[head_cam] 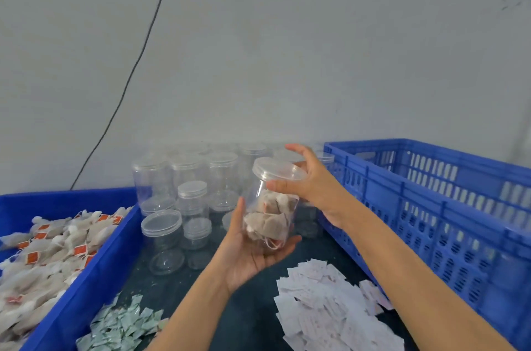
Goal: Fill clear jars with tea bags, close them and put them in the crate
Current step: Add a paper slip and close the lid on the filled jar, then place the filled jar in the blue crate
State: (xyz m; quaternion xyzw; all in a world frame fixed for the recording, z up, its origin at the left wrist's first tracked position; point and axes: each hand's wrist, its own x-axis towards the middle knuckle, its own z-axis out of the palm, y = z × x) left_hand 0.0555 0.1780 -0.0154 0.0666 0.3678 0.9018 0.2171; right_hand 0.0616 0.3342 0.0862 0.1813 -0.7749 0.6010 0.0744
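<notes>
Item in hand: I see one clear jar [270, 207], tilted, held above the dark table [253, 319], holding several tea bags [268, 223]. My view shows the left hand [253, 253] cupping its base, fingers curled round it; the right hand [313, 181] pinches the clear lid [278, 169] on its mouth.

Left: blue bin [94, 273], full of tea bags with orange tags.

Behind: a cluster of empty lidded jars [189, 187].

Right: blue slotted crate [431, 207]; contents not visible.

Table front: green sachets [123, 325] and white paper slips [330, 307], loose.
</notes>
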